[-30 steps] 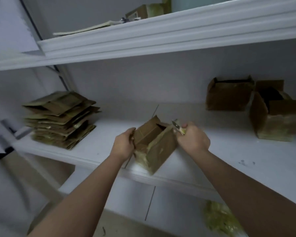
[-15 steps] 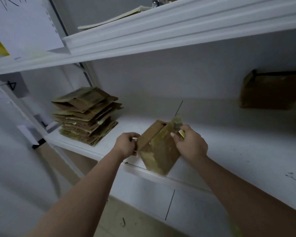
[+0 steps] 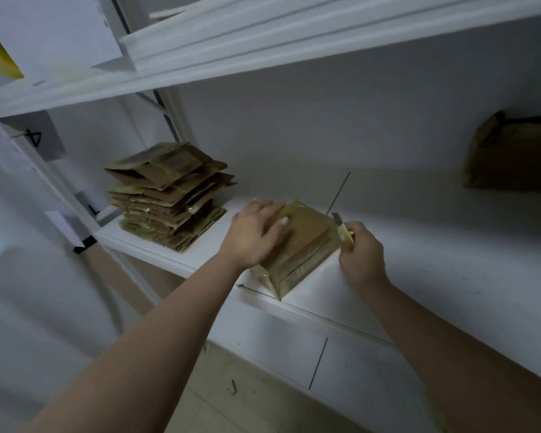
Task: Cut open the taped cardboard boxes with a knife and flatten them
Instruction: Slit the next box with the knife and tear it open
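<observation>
While left hand (image 3: 253,235) presses box (image 3: 300,248) flat-fingered, right hand (image 3: 361,256) fingers grip knife (image 3: 341,225).

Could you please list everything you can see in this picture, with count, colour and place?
box: one, brown, taped, on the shelf edge, under the left hand
knife: one, yellow handle, grey blade, at the box's right side
stack of flattened boxes: one, brown, left on the shelf
open box: one, brown, far right on the shelf
shelf: white
paper sheet: one, white, upper left
left hand: presses on the box
right hand: grips the knife
</observation>
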{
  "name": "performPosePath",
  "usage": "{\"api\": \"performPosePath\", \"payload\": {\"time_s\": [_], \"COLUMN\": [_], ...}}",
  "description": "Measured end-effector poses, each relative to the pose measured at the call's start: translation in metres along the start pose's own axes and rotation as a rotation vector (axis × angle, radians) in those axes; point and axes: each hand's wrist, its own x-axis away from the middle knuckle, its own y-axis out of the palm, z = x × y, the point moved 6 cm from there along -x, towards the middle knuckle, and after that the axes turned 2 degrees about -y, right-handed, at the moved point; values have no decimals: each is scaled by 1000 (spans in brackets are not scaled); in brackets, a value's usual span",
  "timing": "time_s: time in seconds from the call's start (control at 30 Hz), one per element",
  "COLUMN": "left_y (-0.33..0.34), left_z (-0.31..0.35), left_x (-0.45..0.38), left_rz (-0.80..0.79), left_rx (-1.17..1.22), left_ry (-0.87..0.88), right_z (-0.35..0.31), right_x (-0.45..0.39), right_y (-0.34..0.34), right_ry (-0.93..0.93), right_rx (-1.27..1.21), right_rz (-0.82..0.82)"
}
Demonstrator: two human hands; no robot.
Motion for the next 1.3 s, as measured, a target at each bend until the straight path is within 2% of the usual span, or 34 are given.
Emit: {"api": "performPosePath", "payload": {"time_s": [0.07,0.13,0.23,0.37,0.8,0.93,1.1,1.3], "left_y": [37,58,64,64,63,64,63,72], "left_z": [-2,-14,-21,-20,-15,-10,2,6], "left_x": [2,6,6,7,10,9,16,19], "left_rz": [-224,-318,-320,-308,-289,-297,-339,-375], "left_rx": [-181,-190,-135,-140,-123,-117,114,-6], "left_ry": [-24,-96,-122,-121,-163,-174,-100,-100], "right_z": [17,35,50,44,37,37,39,39], "right_x": [10,19,24,23,11,1,-24,-24], "right_y": [0,4,10,17,41,48,42,41], "right_ry": [68,156,261,300,410,400,413,399], "right_rx": [30,24,-82,-226,-315,-238,-166,-133], "right_rz": [5,-30,-38,-8,128,102,17,-103]}}
